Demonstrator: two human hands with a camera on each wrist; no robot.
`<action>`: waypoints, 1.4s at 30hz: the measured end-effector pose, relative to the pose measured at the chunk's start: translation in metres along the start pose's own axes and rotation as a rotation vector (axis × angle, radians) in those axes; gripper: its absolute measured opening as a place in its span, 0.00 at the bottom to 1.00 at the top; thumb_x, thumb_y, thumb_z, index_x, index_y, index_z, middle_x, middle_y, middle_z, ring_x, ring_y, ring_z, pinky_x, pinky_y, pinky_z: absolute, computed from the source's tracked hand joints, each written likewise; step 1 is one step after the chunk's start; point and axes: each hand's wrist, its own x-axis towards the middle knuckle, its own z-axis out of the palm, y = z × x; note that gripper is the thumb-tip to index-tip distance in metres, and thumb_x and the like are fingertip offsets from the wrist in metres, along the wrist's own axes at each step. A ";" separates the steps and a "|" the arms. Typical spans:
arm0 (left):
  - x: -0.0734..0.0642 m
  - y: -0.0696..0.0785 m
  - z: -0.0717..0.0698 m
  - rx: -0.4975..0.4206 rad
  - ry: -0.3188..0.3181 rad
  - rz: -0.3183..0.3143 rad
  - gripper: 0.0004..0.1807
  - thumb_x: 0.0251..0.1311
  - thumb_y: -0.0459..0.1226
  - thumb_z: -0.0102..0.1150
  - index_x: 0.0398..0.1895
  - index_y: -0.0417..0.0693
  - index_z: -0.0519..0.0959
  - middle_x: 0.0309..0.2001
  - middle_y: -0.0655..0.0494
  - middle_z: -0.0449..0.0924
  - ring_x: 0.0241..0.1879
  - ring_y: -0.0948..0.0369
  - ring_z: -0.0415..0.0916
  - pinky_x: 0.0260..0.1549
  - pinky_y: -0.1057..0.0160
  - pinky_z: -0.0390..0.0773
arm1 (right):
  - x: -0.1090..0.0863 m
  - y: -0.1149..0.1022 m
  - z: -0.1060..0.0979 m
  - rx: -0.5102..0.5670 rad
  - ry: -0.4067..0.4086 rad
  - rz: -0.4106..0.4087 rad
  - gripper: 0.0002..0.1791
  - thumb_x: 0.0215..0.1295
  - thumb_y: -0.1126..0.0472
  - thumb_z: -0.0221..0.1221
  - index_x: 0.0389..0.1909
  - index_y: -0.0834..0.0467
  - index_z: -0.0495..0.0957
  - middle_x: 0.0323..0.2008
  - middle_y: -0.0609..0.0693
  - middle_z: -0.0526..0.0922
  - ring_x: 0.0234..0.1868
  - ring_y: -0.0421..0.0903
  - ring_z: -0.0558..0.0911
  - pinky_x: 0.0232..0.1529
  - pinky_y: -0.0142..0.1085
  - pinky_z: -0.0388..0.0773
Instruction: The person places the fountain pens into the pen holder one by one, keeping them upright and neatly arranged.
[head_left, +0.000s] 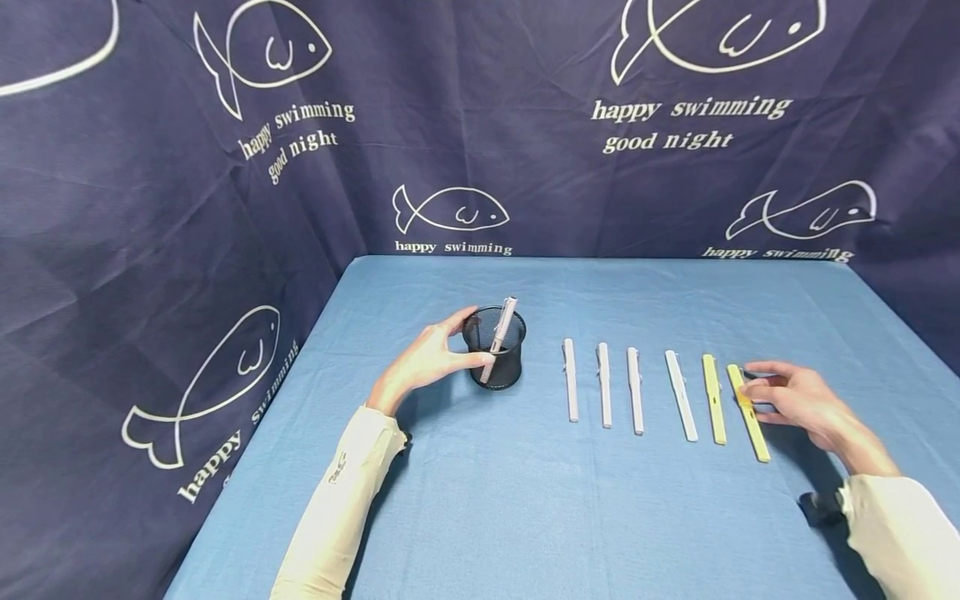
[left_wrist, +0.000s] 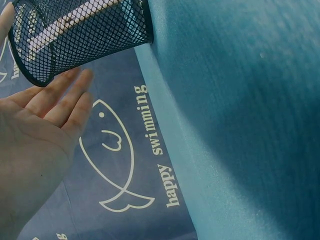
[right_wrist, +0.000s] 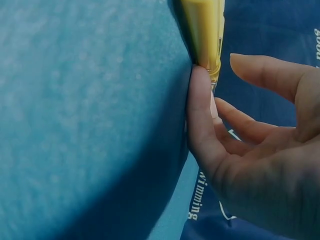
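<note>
My left hand holds a black mesh pen holder by its rim, thumb at the front and a finger behind. One pale pink pen leans upright inside it. In the left wrist view the other fingers stretch out beside the mesh. At the right end of a row of pens, my right hand is over the outermost yellow pen. The right wrist view has one fingertip against the end of this yellow pen, while the thumb stands apart from it.
Left of that pen lie another yellow pen, a white pen and three pale pink pens, side by side on the blue tablecloth. Dark blue fish-print curtains rise behind the table and on both sides.
</note>
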 end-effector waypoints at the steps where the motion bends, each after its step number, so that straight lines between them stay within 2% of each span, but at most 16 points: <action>1: 0.000 0.000 0.000 0.001 0.002 -0.001 0.51 0.57 0.57 0.74 0.80 0.53 0.62 0.73 0.46 0.69 0.73 0.51 0.65 0.69 0.48 0.66 | 0.000 0.000 0.000 -0.002 -0.003 0.001 0.37 0.73 0.67 0.59 0.71 0.83 0.52 0.44 0.52 0.85 0.36 0.30 0.82 0.40 0.37 0.86; 10: -0.001 0.001 -0.001 0.001 0.005 -0.002 0.51 0.56 0.57 0.74 0.80 0.52 0.62 0.73 0.46 0.69 0.72 0.51 0.66 0.69 0.49 0.66 | 0.004 -0.001 0.001 -0.046 -0.013 -0.010 0.37 0.72 0.67 0.60 0.71 0.82 0.53 0.41 0.52 0.83 0.36 0.31 0.83 0.40 0.38 0.86; 17: -0.001 0.002 -0.001 -0.002 0.009 0.003 0.51 0.56 0.56 0.74 0.80 0.52 0.62 0.73 0.47 0.69 0.73 0.52 0.65 0.69 0.49 0.65 | 0.006 -0.002 0.002 -0.077 -0.014 -0.004 0.37 0.72 0.67 0.61 0.70 0.82 0.54 0.44 0.61 0.82 0.36 0.33 0.83 0.40 0.40 0.86; 26: -0.001 0.000 -0.001 -0.006 0.005 -0.002 0.51 0.56 0.58 0.74 0.80 0.53 0.63 0.73 0.48 0.69 0.72 0.53 0.65 0.69 0.50 0.65 | 0.007 -0.001 0.004 -0.101 -0.017 -0.008 0.37 0.70 0.69 0.63 0.68 0.83 0.54 0.40 0.60 0.80 0.36 0.36 0.83 0.39 0.41 0.87; 35: 0.000 -0.003 0.001 -0.007 0.003 0.010 0.52 0.56 0.59 0.73 0.80 0.52 0.62 0.72 0.48 0.70 0.72 0.53 0.65 0.69 0.49 0.65 | 0.004 0.002 0.003 -0.091 -0.003 -0.030 0.33 0.72 0.70 0.57 0.68 0.84 0.53 0.42 0.65 0.79 0.36 0.38 0.84 0.39 0.41 0.87; 42: 0.001 -0.003 0.001 -0.007 0.006 0.010 0.52 0.56 0.59 0.73 0.80 0.53 0.63 0.72 0.48 0.70 0.72 0.54 0.66 0.69 0.50 0.65 | 0.003 0.001 0.003 -0.089 0.017 -0.044 0.32 0.73 0.70 0.55 0.69 0.83 0.53 0.43 0.64 0.81 0.35 0.36 0.82 0.38 0.40 0.86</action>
